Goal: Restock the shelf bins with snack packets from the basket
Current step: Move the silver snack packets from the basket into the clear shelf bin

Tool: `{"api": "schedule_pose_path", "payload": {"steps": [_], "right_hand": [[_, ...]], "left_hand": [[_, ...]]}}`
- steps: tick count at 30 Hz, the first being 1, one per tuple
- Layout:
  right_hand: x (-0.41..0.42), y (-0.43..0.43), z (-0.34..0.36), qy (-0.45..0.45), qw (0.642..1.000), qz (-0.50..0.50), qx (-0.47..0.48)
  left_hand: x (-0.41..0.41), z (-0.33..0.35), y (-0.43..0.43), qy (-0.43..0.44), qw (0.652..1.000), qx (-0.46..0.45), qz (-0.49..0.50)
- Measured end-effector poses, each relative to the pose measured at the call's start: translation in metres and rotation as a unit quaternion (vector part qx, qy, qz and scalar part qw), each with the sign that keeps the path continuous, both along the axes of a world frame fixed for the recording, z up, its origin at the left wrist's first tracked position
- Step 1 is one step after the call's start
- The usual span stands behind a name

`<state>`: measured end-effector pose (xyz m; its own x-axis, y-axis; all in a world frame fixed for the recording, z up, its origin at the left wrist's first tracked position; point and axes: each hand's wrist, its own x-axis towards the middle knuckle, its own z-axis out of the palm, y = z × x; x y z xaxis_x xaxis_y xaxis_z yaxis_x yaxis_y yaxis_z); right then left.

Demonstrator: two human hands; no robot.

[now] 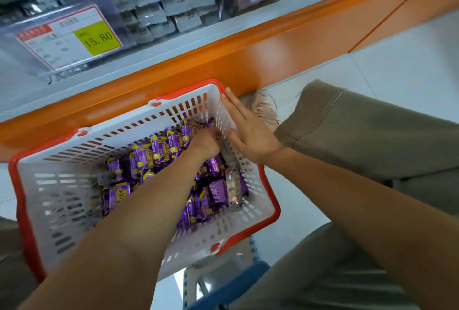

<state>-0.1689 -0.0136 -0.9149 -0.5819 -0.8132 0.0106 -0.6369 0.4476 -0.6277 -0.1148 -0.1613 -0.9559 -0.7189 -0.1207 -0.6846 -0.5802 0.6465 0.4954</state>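
Observation:
A white slotted basket (62, 185) with a red rim stands below the shelf, holding several purple snack packets (144, 155). My left hand (207, 142) reaches down into its far right corner, fingers curled among the packets; whether it grips one is hidden. My right hand (244, 128) lies flat with straight fingers against the outside of the basket's right wall. Above, a clear-fronted shelf bin (154, 11) is full of white packets.
An orange shelf base (273, 54) runs behind the basket. Price tags (72, 39) reading 15.80 hang on the bin fronts. The basket sits on a grey stool (198, 282). My knees in khaki trousers (372, 135) and a shoe (265, 108) are at the right.

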Motion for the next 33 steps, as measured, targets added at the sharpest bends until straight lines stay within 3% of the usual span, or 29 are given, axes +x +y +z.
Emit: {"api": "schedule_pose_path", "payload": {"steps": [8, 15, 21, 24, 30, 33], "right_hand": [[0.0, 0.0, -0.001, -0.001, 1.0, -0.006, 0.006], [0.001, -0.001, 0.0, 0.01, 1.0, -0.003, 0.018], [0.002, -0.002, 0.003, 0.106, 0.993, 0.009, 0.059], [0.009, -0.009, 0.015, 0.136, 0.988, 0.051, 0.053], [0.038, -0.041, 0.03, 0.064, 0.984, 0.106, 0.125], [0.049, -0.052, 0.034, 0.057, 0.988, 0.083, 0.119]], "left_hand": [[0.006, -0.008, 0.007, 0.008, 0.999, -0.03, -0.023], [0.011, 0.016, 0.001, 0.07, 0.996, -0.029, 0.044], [0.036, 0.047, -0.029, 0.156, 0.98, 0.034, 0.119], [0.053, 0.059, -0.046, 0.174, 0.958, 0.098, 0.206], [0.088, 0.076, -0.061, 0.195, 0.91, 0.199, 0.308], [0.101, 0.084, -0.055, 0.186, 0.848, 0.29, 0.402]]}}
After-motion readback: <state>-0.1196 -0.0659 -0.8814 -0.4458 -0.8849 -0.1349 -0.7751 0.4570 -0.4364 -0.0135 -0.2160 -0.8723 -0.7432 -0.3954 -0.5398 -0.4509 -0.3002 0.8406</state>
